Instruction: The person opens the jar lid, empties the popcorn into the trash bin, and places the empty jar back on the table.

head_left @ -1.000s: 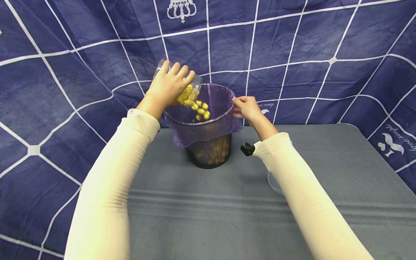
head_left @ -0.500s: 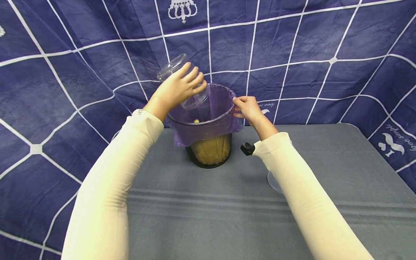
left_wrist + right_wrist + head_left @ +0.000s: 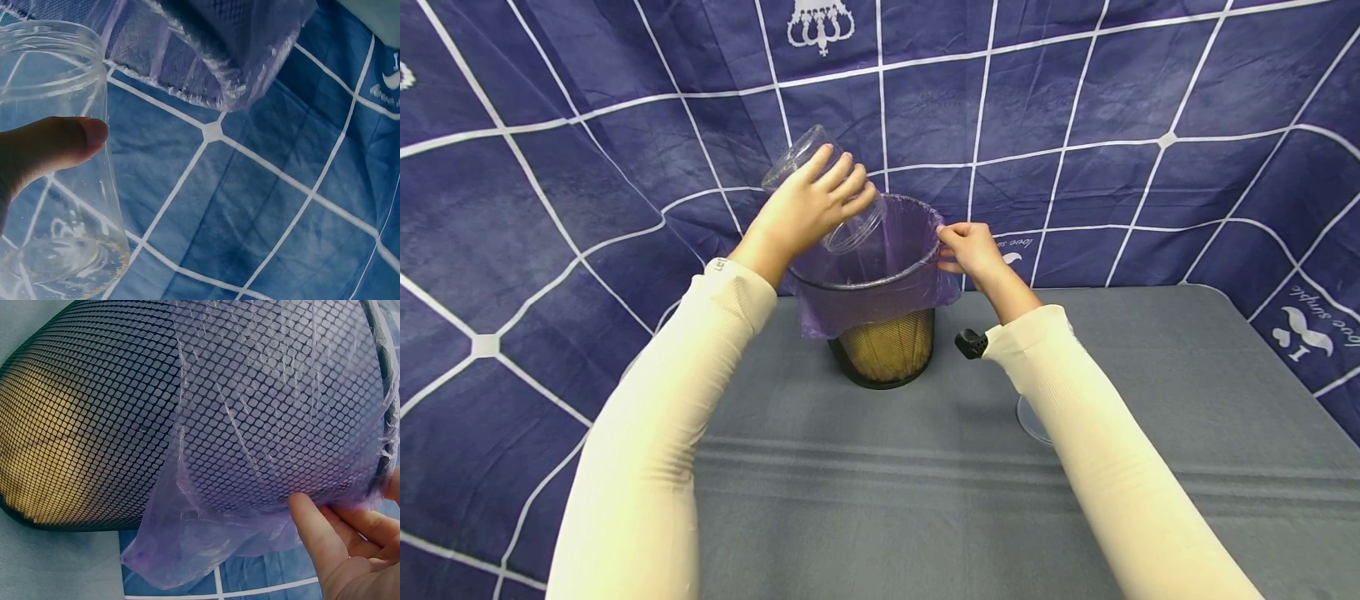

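Observation:
My left hand grips a clear plastic jar, tipped mouth-down over a black mesh wastebasket. Only a few yellowish crumbs show near the jar's base. A purple bin liner lines the basket and folds over its rim. Yellow contents show through the mesh in the lower part. My right hand pinches the liner at the basket's right rim; in the right wrist view, its fingers lie against the purple film.
The wastebasket stands on a grey cloth-covered table. A clear round lid lies to the right, partly behind the right sleeve. A blue curtain with white lines hangs close behind and at both sides.
Yellow balls have poured out of the jar into the wastebasket, whose lower part now looks yellow. The left hand has tipped the jar steeper and moved slightly right; the right hand stays put.

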Action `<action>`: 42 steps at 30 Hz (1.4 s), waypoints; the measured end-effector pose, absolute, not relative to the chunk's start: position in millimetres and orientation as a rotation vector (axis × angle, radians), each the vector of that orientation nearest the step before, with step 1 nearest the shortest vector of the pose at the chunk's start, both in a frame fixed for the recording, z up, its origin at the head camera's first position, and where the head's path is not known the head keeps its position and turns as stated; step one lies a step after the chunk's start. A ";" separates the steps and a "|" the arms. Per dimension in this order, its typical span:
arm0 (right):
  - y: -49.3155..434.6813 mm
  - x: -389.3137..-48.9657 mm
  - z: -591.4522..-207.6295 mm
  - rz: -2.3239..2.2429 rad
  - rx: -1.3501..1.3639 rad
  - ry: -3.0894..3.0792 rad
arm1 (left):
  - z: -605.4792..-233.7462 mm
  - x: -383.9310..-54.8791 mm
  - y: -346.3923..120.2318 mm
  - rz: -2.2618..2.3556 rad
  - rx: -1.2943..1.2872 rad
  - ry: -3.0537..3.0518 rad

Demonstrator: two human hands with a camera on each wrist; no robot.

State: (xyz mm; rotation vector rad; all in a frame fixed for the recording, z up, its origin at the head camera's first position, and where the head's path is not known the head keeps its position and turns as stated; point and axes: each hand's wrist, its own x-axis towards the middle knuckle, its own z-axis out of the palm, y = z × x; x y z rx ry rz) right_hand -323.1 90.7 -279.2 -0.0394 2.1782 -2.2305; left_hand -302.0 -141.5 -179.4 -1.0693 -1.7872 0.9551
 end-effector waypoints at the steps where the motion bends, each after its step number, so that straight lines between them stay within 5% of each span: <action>1: 90.8 -323.2 -279.3 -2.230 -0.040 2.180 | -179.6 -301.7 -142.0 0.919 -1.053 -1.805; 29: 89.9 -321.8 -279.0 -2.246 -0.032 2.169 | -172.5 -285.6 -149.6 -0.397 -0.305 -2.533; 42: 90.0 -323.0 -279.9 -2.235 -0.039 2.187 | -177.7 -270.9 -140.1 -1.074 -0.471 -2.285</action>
